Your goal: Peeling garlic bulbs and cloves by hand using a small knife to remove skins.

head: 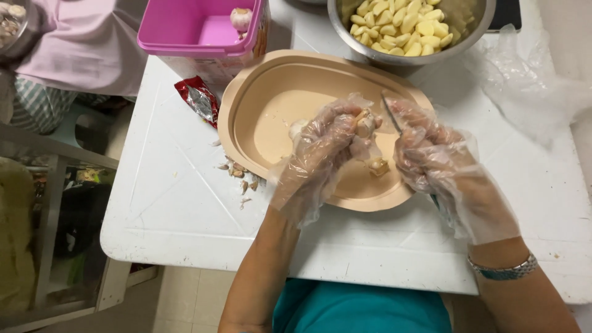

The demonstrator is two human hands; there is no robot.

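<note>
Both my hands wear clear plastic gloves and work over a tan oval tray (259,92). My left hand (324,145) pinches a garlic clove (365,125) between its fingertips. My right hand (431,154) grips a small knife (390,115), its thin blade pointing up toward the clove. A piece of garlic (377,166) lies on the tray just below the hands, and another pale piece (297,127) shows behind my left hand.
A steel bowl (478,31) of several peeled cloves stands at the back right. A pink tub (185,28) holding a garlic bulb (241,18) sits back left. Garlic skins (239,172) and a red wrapper (198,98) lie on the white table (172,203). Clear plastic (530,80) lies far right.
</note>
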